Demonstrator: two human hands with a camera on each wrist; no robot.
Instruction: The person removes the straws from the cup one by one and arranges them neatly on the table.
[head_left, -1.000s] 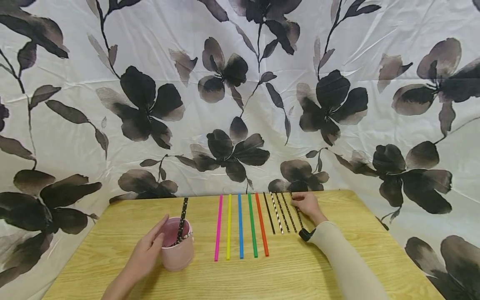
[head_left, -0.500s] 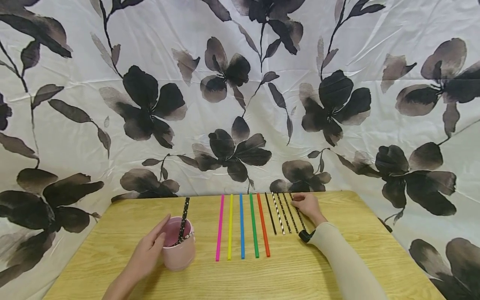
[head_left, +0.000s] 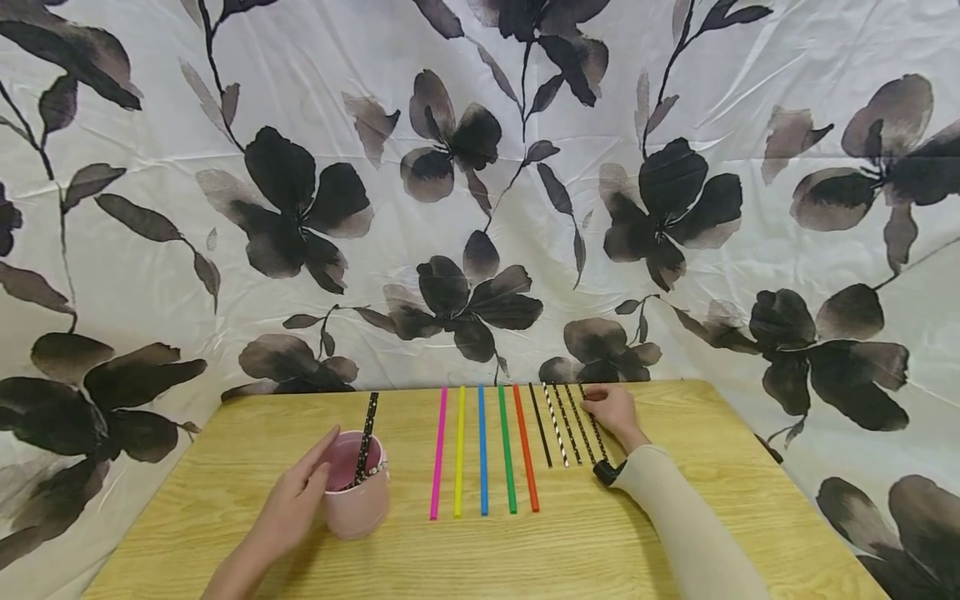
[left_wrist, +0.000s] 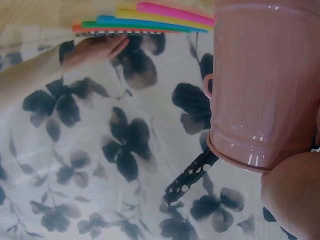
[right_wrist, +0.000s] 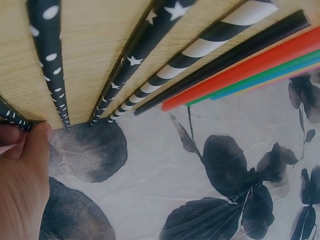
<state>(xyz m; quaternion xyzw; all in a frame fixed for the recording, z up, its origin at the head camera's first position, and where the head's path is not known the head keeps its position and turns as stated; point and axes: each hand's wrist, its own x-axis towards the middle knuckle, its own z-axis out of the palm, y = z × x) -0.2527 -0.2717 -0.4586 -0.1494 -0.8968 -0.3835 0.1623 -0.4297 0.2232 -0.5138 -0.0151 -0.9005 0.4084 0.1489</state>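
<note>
One dotted straw [head_left: 597, 435] lies on the tabletop [head_left: 450, 567], pinched near its far end by the right hand's [head_left: 611, 412] fingers; a neighbouring straw [head_left: 583, 431] sits just left of them. The left hand's [head_left: 288, 500] fingers grip the pink cup [head_left: 358, 512]. For good alignment, a light pinch and small sideways nudges should suit, matching the neighbour's gap, with a straight-up release to avoid rolling. Its long axis runs from those right fingers back toward the wrist, the near end slanting slightly rightward.
</note>
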